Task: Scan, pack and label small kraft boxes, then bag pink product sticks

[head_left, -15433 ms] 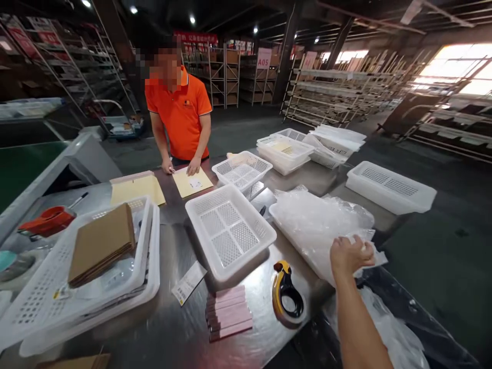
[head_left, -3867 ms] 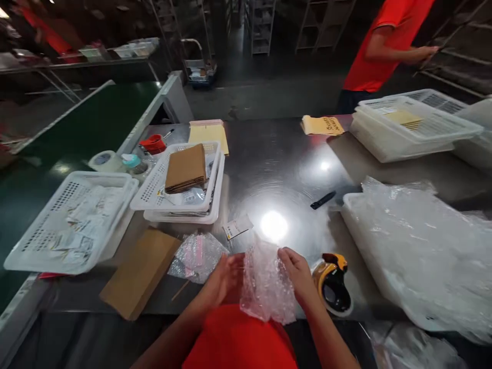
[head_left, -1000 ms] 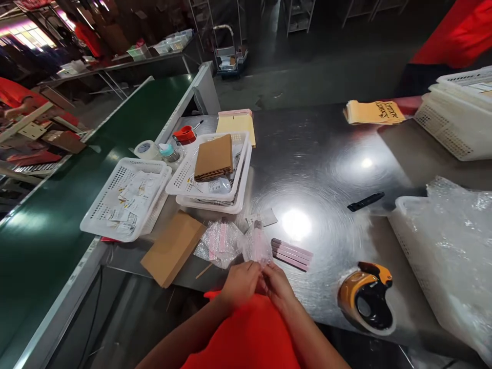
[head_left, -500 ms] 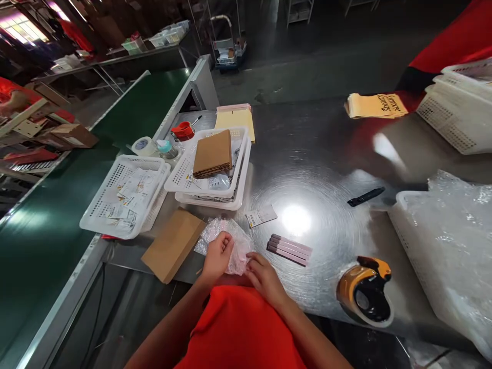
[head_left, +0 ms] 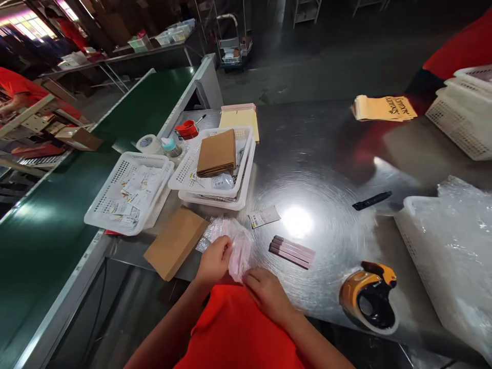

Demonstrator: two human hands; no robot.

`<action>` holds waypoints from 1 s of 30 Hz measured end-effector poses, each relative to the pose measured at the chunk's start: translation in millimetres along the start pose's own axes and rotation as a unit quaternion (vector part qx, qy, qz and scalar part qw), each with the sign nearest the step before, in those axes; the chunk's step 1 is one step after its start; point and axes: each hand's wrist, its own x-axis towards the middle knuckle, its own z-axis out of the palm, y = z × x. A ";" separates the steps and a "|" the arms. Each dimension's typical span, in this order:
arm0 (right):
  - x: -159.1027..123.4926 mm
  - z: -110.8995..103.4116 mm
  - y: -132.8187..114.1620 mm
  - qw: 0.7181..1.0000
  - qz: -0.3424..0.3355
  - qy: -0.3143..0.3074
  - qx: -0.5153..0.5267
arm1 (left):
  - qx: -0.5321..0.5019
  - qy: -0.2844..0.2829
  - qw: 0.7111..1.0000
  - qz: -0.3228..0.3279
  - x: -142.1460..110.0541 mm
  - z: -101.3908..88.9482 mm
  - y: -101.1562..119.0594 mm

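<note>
My left hand [head_left: 215, 261] and my right hand [head_left: 267, 294] are at the table's near edge, both on a pinkish clear bubble-wrap pouch [head_left: 241, 254]. The left hand presses its middle, and the right fingers hold its lower end. Part of the pouch is hidden by my fingers, and its contents cannot be made out. A flat kraft card [head_left: 175, 243] lies just left of my hands. Beyond the right hand are a bundle of pink sticks [head_left: 292, 252] and a printed label card [head_left: 264, 217].
A stainless table [head_left: 307, 154] holds white perforated baskets [head_left: 126, 193], a yellow-and-black tape cutter [head_left: 367, 296], a black knife [head_left: 372, 201], yellow envelopes [head_left: 384, 108] and a bubble-wrap bin [head_left: 446, 246]. A co-worker's red sleeve [head_left: 457, 48] is at upper right. A green conveyor [head_left: 49, 205] runs left.
The pouch has gone from upright between my hands to lying low against the pinkish bubble wrap on the table. My hands have moved apart and lower.
</note>
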 end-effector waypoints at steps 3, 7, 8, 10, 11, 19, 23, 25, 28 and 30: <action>4.5 0.6 -5.9 0.994 -0.026 0.080 0.064 | 0.006 0.055 0.998 0.007 1.6 -21.1 3.8; 5.8 -3.4 -7.4 0.986 -0.023 0.137 0.093 | 0.048 0.108 0.992 0.035 2.6 -43.8 6.7; 3.7 -3.9 -5.2 0.985 -0.019 0.147 0.092 | 0.066 0.117 0.990 0.045 3.0 -45.7 6.9; -3.6 -3.8 2.5 0.982 0.004 0.166 0.090 | 0.115 0.129 0.984 0.053 5.3 -42.0 5.8; -8.6 -3.2 7.9 0.981 0.021 0.171 0.092 | 0.142 0.124 0.981 0.048 7.5 -35.8 4.2; -66.6 -11.2 61.2 0.956 0.165 0.214 0.112 | 0.131 -0.202 0.965 0.103 21.2 69.7 -21.1; -113.5 -37.2 86.9 0.912 0.288 0.289 0.036 | 0.174 -0.190 0.959 0.120 13.0 97.3 -27.3; -142.0 -58.0 100.7 0.864 0.368 0.343 -0.038 | 0.231 -0.195 0.946 0.117 12.8 104.4 -38.4; -187.7 -95.8 121.5 0.750 0.480 0.420 -0.177 | 0.263 -0.179 0.940 0.121 16.7 112.3 -64.4; -217.6 -120.3 132.8 0.669 0.535 0.440 -0.268 | 0.219 -0.150 0.949 0.172 18.0 114.1 -80.9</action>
